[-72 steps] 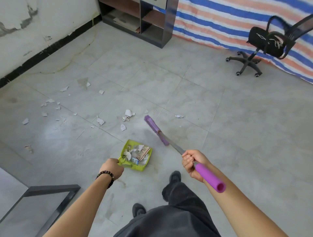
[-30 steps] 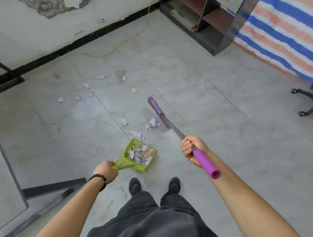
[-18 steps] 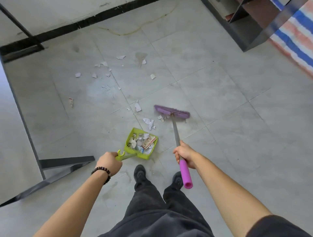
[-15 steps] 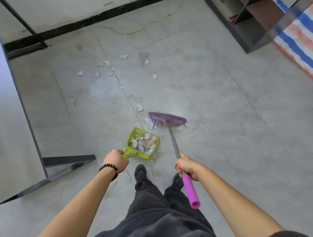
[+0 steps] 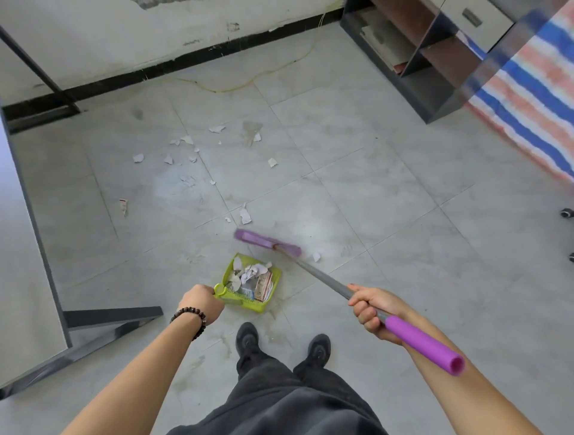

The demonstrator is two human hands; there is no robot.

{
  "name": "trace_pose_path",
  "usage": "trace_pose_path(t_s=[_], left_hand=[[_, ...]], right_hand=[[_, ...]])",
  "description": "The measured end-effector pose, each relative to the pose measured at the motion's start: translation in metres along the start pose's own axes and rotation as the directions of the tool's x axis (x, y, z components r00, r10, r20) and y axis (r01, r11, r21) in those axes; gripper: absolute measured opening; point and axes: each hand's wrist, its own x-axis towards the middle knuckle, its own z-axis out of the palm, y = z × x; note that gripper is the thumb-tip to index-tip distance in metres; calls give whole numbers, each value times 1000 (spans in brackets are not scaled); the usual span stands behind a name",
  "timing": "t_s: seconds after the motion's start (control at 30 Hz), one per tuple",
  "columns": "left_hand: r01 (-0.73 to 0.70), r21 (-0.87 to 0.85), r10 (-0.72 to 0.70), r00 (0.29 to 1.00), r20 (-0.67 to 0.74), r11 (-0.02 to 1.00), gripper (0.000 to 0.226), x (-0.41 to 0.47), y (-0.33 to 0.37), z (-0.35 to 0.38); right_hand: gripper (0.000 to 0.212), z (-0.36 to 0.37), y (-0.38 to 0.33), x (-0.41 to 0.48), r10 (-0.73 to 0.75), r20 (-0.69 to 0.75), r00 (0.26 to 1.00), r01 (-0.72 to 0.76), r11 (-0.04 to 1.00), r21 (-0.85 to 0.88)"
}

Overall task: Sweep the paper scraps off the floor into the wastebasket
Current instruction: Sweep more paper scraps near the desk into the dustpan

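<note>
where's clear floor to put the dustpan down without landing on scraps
Bare tiles lie right of the broom head, toward the shelf unit and striped tarp, except one scrap beside the head. Also bare: between the dustpan and table frame. Crowded: scattered scraps ahead-left.

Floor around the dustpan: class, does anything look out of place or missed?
Yes. One scrap lies right of the broom head, outside the dustpan, so that sweep missed it. More scraps sit beyond the broom, scattered toward the wall. The wall's paint is also peeling.
</note>
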Motion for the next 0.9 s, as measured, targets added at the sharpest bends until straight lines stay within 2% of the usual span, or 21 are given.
trace_pose_path(t_s=[0.07,0.23,0.3,0.4,0.5,0.53,0.6,0.63,0.7,0.77,0.9], left_hand=[[-2,6,2,1000,-6,1000,7,0,1,1],[14,9,-14,1000,-19,1000,15,9,-3,5],[17,8,-17,1000,-18,1000,17,12,-4,6],[8,2,-8,1000,-16,1000,15,13,-3,7],[2,2,-2,1000,-12,1000,13,15,-3,7],[3,0,-3,1000,-10,1000,13,16,-3,6],[5,1,-5,1000,-1,1000,14,16,-3,5],[2,2,-2,1000,2,1000,15,15,-2,4],[-8,6,8,1000,5,1000,17,12,-3,3],[-24,14,24,1000,12,1000,19,9,-6,0],[-40,4,40,999,11,999,22,7,-23,-18]], right_hand=[[57,-2,0,14,-33,-59,998,33,999,-12],[79,13,7,46,-127,-129,983,111,986,-122],[76,25,12,54,-138,-123,983,123,985,-121],[70,38,22,63,-84,-97,992,85,996,0],[69,44,36,57,0,-33,999,4,995,95],[62,42,39,50,20,8,1000,-21,991,132],[34,32,40,33,47,112,993,-73,968,239],[32,25,39,24,50,152,987,-94,949,302],[48,14,36,7,17,230,973,-112,908,405],[53,16,32,-6,-25,333,942,-142,873,466],[60,50,21,-12,-48,368,928,-115,905,409]])
